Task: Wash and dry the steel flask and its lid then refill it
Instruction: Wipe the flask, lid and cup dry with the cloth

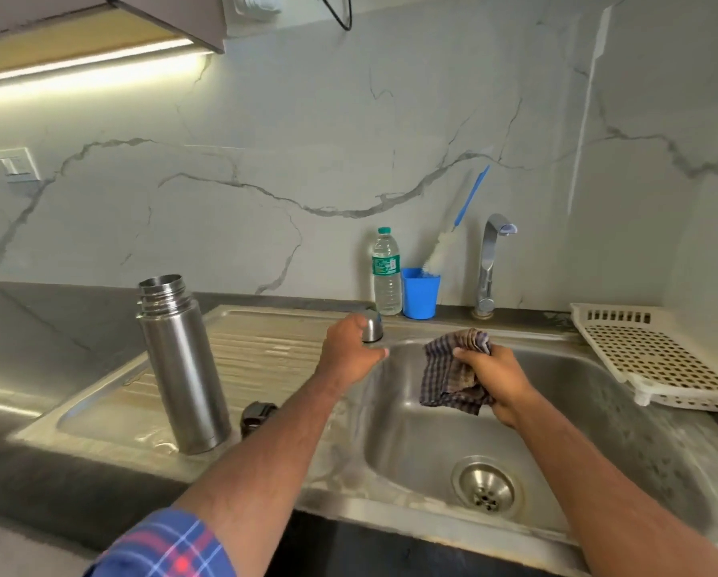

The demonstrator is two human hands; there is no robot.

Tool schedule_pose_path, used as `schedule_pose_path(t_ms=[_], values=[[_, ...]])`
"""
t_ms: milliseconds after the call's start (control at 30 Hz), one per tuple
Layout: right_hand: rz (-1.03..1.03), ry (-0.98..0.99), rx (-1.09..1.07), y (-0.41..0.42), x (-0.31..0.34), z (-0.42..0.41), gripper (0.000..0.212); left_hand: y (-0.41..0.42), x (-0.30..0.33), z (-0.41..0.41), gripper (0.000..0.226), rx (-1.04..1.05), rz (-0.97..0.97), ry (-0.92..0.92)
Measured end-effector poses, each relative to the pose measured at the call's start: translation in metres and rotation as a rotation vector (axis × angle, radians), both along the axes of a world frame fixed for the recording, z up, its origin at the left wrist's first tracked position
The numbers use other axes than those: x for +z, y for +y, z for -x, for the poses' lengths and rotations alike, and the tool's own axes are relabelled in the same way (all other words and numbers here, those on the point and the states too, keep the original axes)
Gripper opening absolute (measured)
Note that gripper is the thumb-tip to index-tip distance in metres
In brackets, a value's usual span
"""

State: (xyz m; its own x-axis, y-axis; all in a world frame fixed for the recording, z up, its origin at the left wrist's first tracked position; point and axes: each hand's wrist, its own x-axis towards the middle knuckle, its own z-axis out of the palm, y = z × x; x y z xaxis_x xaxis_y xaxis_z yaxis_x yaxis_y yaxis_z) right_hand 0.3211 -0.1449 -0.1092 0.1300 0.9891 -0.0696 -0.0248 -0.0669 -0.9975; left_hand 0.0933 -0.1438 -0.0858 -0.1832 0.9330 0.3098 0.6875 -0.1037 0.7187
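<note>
The steel flask (pixel 182 364) stands upright and uncapped on the ribbed draining board, left of the basin. My left hand (pixel 349 351) grips the steel lid (pixel 373 325) at the back rim of the sink, between the draining board and the basin. My right hand (pixel 494 378) holds a bunched checked cloth (pixel 453 376) over the basin, a short way right of the lid and apart from it. A small dark stopper-like piece (pixel 257 415) lies on the draining board just right of the flask's base.
A plastic water bottle (pixel 386 272) and a blue cup (pixel 420 292) holding a bottle brush (pixel 444 247) stand behind the sink. The tap (pixel 490 264) rises right of them. A white perforated tray (pixel 656 356) lies at the right. The sink drain (pixel 484 489) is below my right arm.
</note>
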Motion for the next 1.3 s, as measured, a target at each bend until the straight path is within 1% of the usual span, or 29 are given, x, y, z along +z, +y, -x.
schedule_pose_path(t_ms=[100, 200, 267, 333, 400, 500, 600, 667, 733, 767, 800, 867, 933, 1000, 1067, 1133, 1233, 1300], values=[[-0.016, 0.032, -0.008, 0.01, -0.005, -0.003, 0.018, 0.034, -0.007, -0.011, 0.072, 0.089, 0.014, -0.082], [-0.015, -0.047, -0.033, 0.02, -0.014, -0.005, 0.017, 0.065, -0.012, -0.015, 0.091, 0.176, 0.027, -0.082], [-0.003, -0.129, -0.04, 0.025, -0.022, -0.005, 0.016, 0.083, -0.014, -0.014, 0.095, 0.228, 0.054, -0.112], [0.007, -0.194, -0.022, 0.027, -0.027, -0.003, 0.014, 0.098, -0.02, -0.012, 0.091, 0.251, 0.075, -0.157], [0.007, -0.226, 0.0, 0.028, -0.028, 0.0, 0.015, 0.108, -0.027, -0.013, 0.081, 0.262, 0.091, -0.18], [-0.007, -0.216, 0.043, 0.027, -0.029, 0.002, 0.019, 0.115, -0.035, -0.016, 0.063, 0.271, 0.096, -0.129], [-0.019, -0.195, 0.04, 0.026, -0.029, 0.001, 0.02, 0.112, -0.035, -0.022, 0.057, 0.257, 0.03, -0.143], [-0.043, -0.223, -0.003, 0.02, -0.024, -0.001, 0.024, 0.101, -0.032, -0.034, 0.051, 0.188, -0.037, -0.205], [-0.175, -0.439, -0.078, 0.016, -0.014, -0.003, 0.029, 0.088, -0.029, -0.051, 0.05, 0.071, -0.11, -0.257], [-0.272, -0.556, -0.11, 0.012, -0.008, -0.004, 0.035, 0.08, -0.028, -0.059, 0.051, -0.004, -0.136, -0.279], [-0.358, -0.619, -0.137, 0.008, -0.002, -0.005, 0.044, 0.072, -0.026, -0.065, 0.051, -0.088, -0.149, -0.306], [-0.433, -0.592, -0.175, 0.0, 0.009, -0.01, 0.062, 0.051, -0.024, -0.076, 0.05, -0.271, -0.101, -0.391], [-0.484, -0.537, -0.198, -0.008, 0.016, -0.013, 0.064, 0.032, -0.024, -0.08, 0.059, -0.395, -0.037, -0.44], [-0.571, -0.575, -0.107, -0.02, 0.018, -0.011, 0.061, 0.018, -0.029, -0.079, 0.061, -0.479, -0.044, -0.492], [-0.661, -0.711, 0.08, -0.029, 0.015, -0.005, 0.064, 0.009, -0.032, -0.074, 0.057, -0.503, -0.073, -0.581], [-0.732, -0.868, 0.212, -0.03, 0.009, -0.004, 0.07, 0.007, -0.032, -0.068, 0.053, -0.477, -0.099, -0.622], [-0.812, -1.007, 0.262, -0.03, 0.003, -0.011, 0.072, 0.009, -0.031, -0.065, 0.043, -0.497, -0.09, -0.645], [-0.836, -0.985, 0.271, -0.028, 0.003, -0.01, 0.07, 0.009, -0.031, -0.07, 0.047, -0.556, -0.089, -0.598]])
